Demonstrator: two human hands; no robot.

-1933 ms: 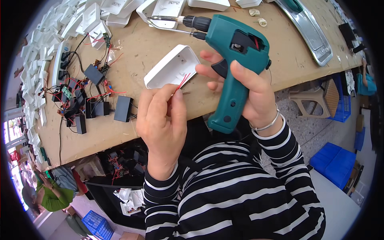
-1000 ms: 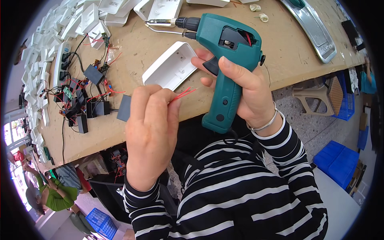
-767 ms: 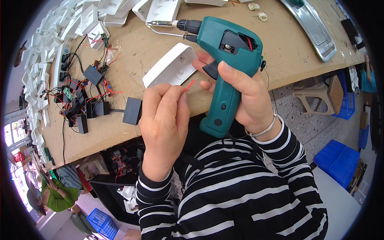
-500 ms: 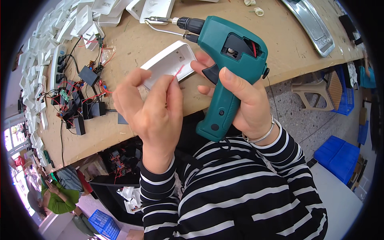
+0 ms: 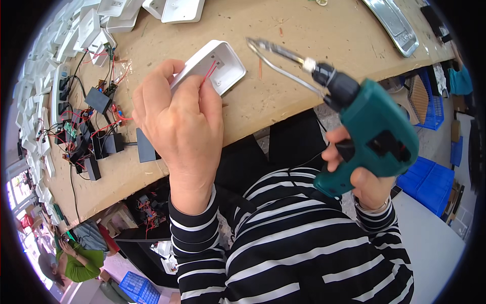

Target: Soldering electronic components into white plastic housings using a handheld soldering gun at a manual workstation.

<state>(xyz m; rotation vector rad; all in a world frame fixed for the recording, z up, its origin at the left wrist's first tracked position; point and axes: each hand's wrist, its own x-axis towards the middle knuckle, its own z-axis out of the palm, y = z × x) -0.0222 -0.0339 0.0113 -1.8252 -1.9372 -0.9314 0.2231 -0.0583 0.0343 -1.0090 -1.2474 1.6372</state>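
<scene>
One white plastic casing [image 5: 210, 68] lies open side up on the counter [image 5: 314, 55], in the upper middle of the frame, with two thin red wires [image 5: 208, 71] running inside it. The left hand [image 5: 177, 119] rests on it, fingers [image 5: 205, 101] bent together and pressing the wires into the casing. One green power drill [image 5: 372, 139] sits at the right of the frame, off the counter's edge, with the right hand [image 5: 362, 175] wrapped around its handle, fingers closed tight on the grip; its bent metal tip [image 5: 276, 53] points toward the upper middle, over the counter. Half a second earlier the drill was held close against the casing and the left hand was raised with its fingers spread; now the drill has swung away to the right and the left hand has come down on the casing. At the far left are several small black boxes [image 5: 98, 101] tangled with red and black wires, and a row of more white casings [image 5: 88, 30] along the upper left edge. One long metal tray [image 5: 392, 25] lies at the upper right. Blue crates [image 5: 430, 182] stand on the floor at the right.
</scene>
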